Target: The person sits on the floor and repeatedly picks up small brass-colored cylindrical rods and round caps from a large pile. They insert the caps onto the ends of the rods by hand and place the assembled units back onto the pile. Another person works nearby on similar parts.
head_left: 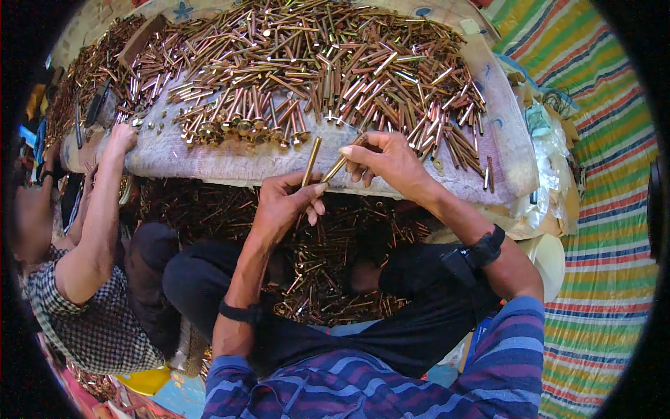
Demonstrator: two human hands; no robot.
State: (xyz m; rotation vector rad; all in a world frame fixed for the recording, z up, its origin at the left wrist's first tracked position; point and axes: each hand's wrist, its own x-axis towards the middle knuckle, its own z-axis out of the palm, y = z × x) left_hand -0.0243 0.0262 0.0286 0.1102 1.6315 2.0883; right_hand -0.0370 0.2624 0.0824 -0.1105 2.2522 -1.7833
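Observation:
My left hand [283, 202] is closed at the table's near edge. A long brass-coloured metal tube [312, 160] stands up from between its fingers. A second slim metal rod [336, 167] slants between my two hands, its lower end at my left thumb. My right hand [387, 164] pinches its upper end; the fingers hide that end, so I cannot tell whether it is a bolt or a sleeve. Just beyond, a row of flanged bolts [244, 126] rests with heads toward me. A large heap of metal tubes [335, 56] covers the table behind them.
A person in a checked shirt [91, 314] sits at my left, one hand [124, 136] on the table. More metal pieces [321, 272] lie below, between my legs. Clear plastic bags [548, 167] and a white bucket [548, 262] stand right, beside a striped sheet [607, 230].

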